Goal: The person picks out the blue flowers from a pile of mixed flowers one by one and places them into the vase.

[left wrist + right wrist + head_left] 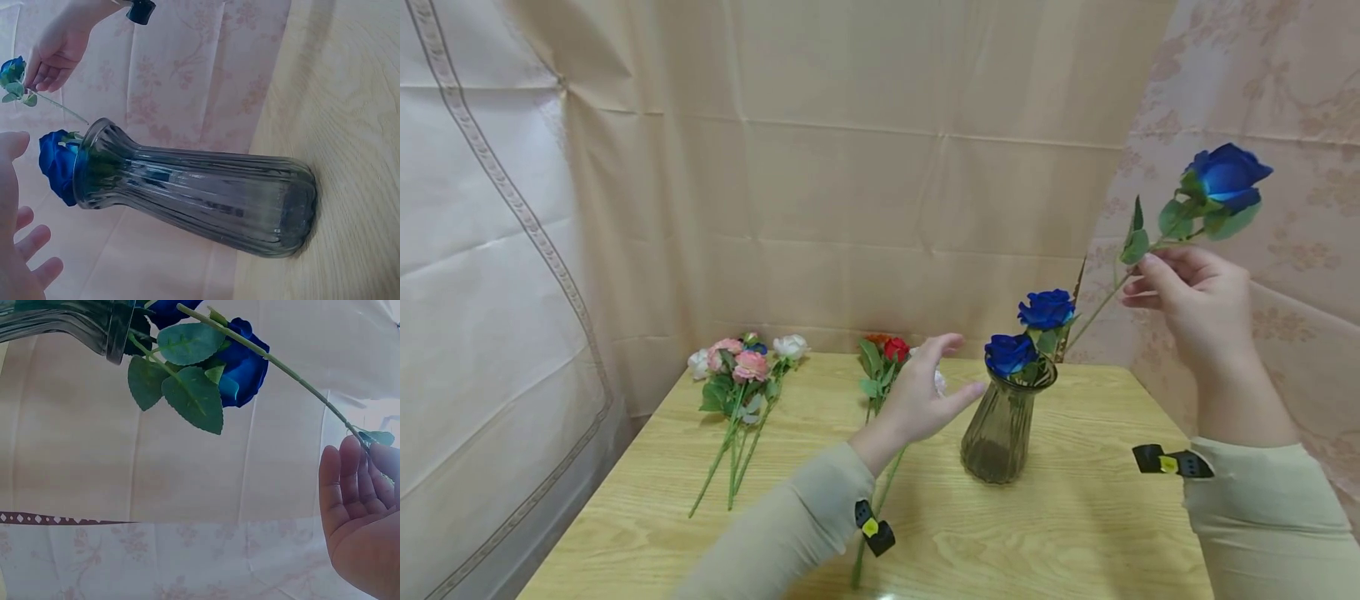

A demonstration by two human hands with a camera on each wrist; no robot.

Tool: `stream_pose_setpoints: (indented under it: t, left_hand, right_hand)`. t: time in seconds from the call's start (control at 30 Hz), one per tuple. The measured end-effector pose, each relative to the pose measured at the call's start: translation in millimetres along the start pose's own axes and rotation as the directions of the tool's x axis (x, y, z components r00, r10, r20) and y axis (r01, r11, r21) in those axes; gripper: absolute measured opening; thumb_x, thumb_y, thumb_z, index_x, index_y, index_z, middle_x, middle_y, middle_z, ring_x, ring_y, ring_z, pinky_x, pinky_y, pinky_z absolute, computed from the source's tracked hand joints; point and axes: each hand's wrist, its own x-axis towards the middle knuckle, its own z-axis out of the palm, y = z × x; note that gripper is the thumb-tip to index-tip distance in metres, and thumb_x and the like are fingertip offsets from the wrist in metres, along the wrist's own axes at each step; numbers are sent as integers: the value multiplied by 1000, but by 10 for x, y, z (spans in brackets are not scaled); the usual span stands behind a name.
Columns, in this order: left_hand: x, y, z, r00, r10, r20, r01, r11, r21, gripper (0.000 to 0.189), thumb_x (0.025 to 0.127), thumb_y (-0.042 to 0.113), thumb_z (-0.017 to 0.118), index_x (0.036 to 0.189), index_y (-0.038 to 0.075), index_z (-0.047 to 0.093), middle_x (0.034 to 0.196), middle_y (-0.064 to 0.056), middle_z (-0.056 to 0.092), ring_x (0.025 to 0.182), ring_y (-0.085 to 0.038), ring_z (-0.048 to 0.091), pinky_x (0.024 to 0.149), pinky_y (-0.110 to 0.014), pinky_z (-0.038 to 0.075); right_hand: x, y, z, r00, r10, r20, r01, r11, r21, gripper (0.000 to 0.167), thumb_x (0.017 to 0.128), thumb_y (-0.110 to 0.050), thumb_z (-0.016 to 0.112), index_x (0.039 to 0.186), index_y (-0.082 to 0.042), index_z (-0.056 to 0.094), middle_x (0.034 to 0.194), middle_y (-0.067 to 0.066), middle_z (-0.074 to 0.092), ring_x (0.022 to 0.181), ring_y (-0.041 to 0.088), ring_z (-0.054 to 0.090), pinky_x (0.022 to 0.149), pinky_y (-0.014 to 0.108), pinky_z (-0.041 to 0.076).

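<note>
My right hand (1206,304) pinches the stem of a blue rose (1228,179) between thumb and fingertips, high at the right. The stem (300,381) slants down toward the vase, and its cut end shows near the mouth in the right wrist view. A ribbed, smoky glass vase (997,433) stands upright on the table with two blue roses (1011,354) in it, their blooms just above the rim. Left of the vase, my left hand (917,396) is held with thumb and fingers spread, holding nothing. In the left wrist view its fingers (34,244) are beside the vase mouth.
On the wooden table (1060,533), a bunch of pink and white flowers (748,367) lies at the left, stems toward me. A red rose (896,349) and other flowers lie mid-table, partly hidden behind my left hand. Curtains (850,183) hang behind and at both sides.
</note>
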Motion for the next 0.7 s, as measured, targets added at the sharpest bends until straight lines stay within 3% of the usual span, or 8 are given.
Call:
stream_pose_setpoints:
  t: [0.2, 0.4, 0.7]
  left_hand:
    - [-15, -6, 65, 999, -35, 5, 35, 999, -19, 65, 94, 47, 72, 146, 16, 49, 136, 4, 56, 119, -13, 52, 89, -37, 52]
    - [-29, -27, 108, 998, -52, 19, 53, 997, -58, 63, 95, 44, 72, 146, 16, 49, 138, 5, 56, 125, -14, 52, 97, -41, 51]
    - [-54, -49, 168, 999, -40, 25, 41, 997, -71, 61, 95, 43, 72, 145, 15, 50, 138, 7, 55, 124, -19, 54, 100, -43, 50]
  right_hand:
    - [-16, 29, -18, 1000, 5, 0, -5, 1000, -5, 22, 102, -19, 64, 117, -3, 65, 96, 1, 71, 76, 9, 70, 67, 19, 57]
    - [-43, 97, 11, 1000, 4, 2, -4, 998, 60, 19, 100, -16, 67, 112, -1, 67, 92, -1, 72, 74, 9, 70, 65, 20, 57]
    - [-135, 234, 66, 999, 49, 11, -48, 990, -131, 29, 103, -25, 62, 119, -1, 64, 94, -8, 70, 78, 7, 69, 68, 21, 57]
